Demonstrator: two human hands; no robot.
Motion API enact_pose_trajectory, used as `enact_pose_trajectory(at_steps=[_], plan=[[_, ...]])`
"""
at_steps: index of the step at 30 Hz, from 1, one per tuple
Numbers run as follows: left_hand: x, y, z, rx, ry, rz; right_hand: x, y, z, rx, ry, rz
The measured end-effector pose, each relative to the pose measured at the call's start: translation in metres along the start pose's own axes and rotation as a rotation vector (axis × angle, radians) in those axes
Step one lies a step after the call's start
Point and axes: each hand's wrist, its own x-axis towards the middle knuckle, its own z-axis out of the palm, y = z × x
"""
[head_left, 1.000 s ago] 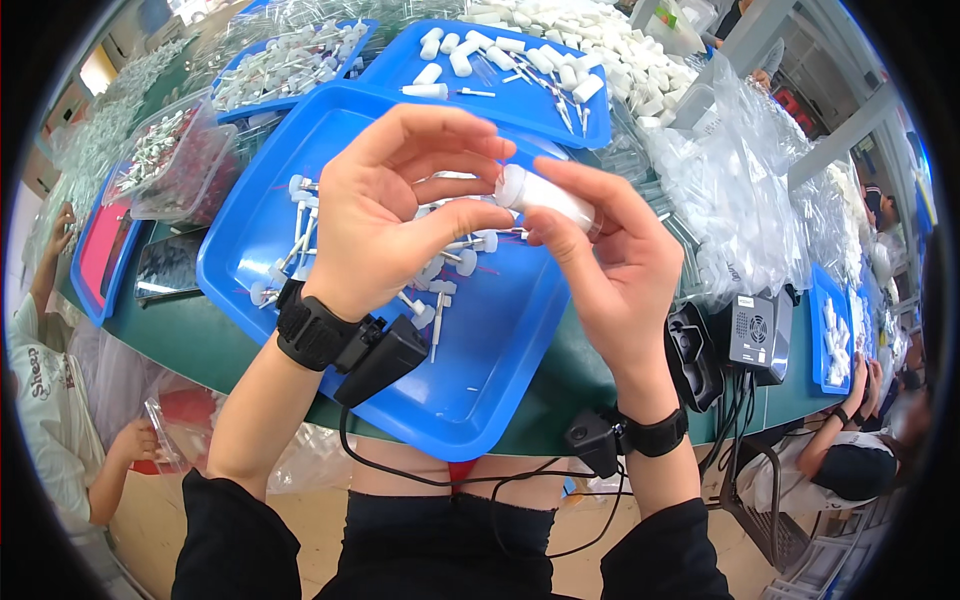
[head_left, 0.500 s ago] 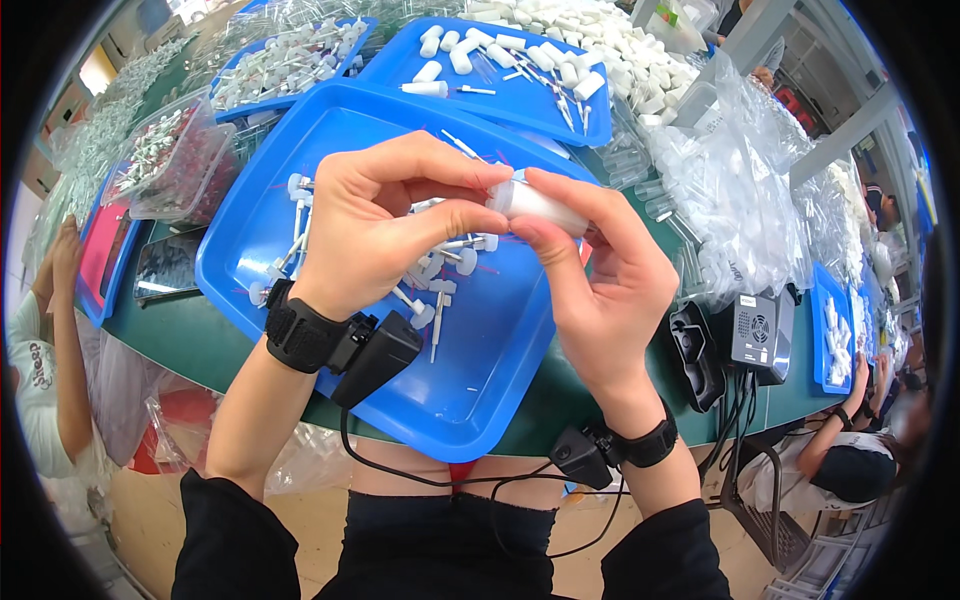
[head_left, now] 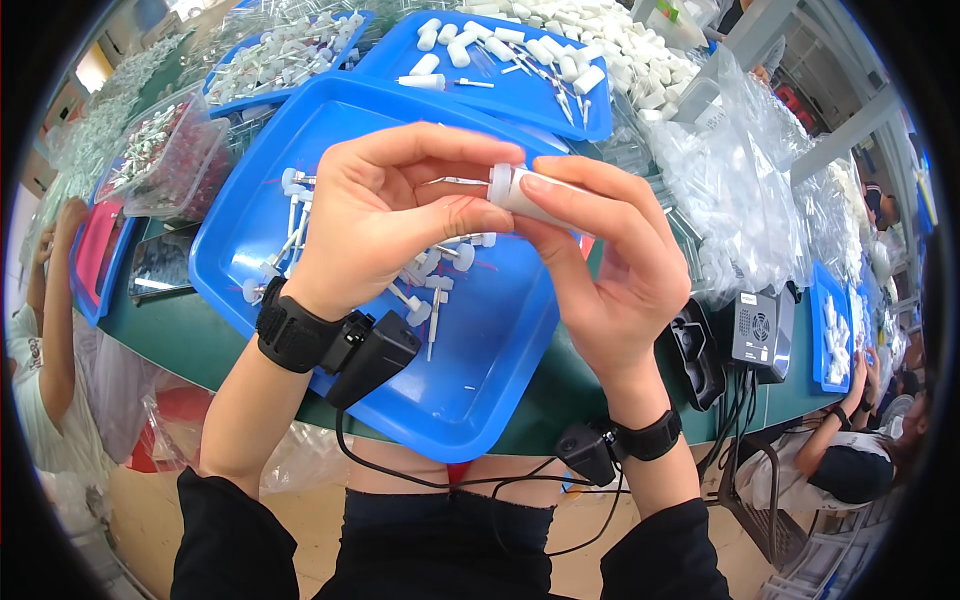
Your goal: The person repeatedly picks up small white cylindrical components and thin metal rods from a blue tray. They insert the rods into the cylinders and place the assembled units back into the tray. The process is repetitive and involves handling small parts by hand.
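A: Report the layout, largest item first.

B: A green worktop (head_left: 190,345) carries a blue tray (head_left: 470,380) directly below the hands. Loose white stemmed parts (head_left: 425,290) lie in that tray. A second blue tray (head_left: 560,110) behind it holds white tubes (head_left: 545,50). Clear bags (head_left: 740,190) sit to the right, and a clear bin (head_left: 170,150) of small parts sits to the left.

A: Hand state?

B: The hands are together above the near tray. The left hand (head_left: 375,220) and right hand (head_left: 610,270) both clamp one white tube (head_left: 515,192).

A: Tube position?

B: It is raised above the tray, lying roughly level between both sets of fingertips. Its ribbed end points to the left hand; the right thumb and fingers cover the rest.

A: Wrists?

B: Each carries a black band; the left band (head_left: 290,330) has a small black box beside it with a cable.
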Motion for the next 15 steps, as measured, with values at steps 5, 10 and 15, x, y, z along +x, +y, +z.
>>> enact_pose_trajectory(at_steps=[5,10,15], plan=[[-0.0014,-0.0014,-0.0086,0.096,-0.059,0.029,-0.0014,-0.0016,0.0027,0.056,0.02,0.121],[-0.0012,0.0011,-0.0076,0.224,-0.037,0.086,-0.0078,-0.0016,0.006,0.008,0.057,0.167],[-0.002,0.0015,-0.0117,0.387,-0.033,0.137,-0.0099,-0.0004,0.0076,0.035,0.055,0.192]])
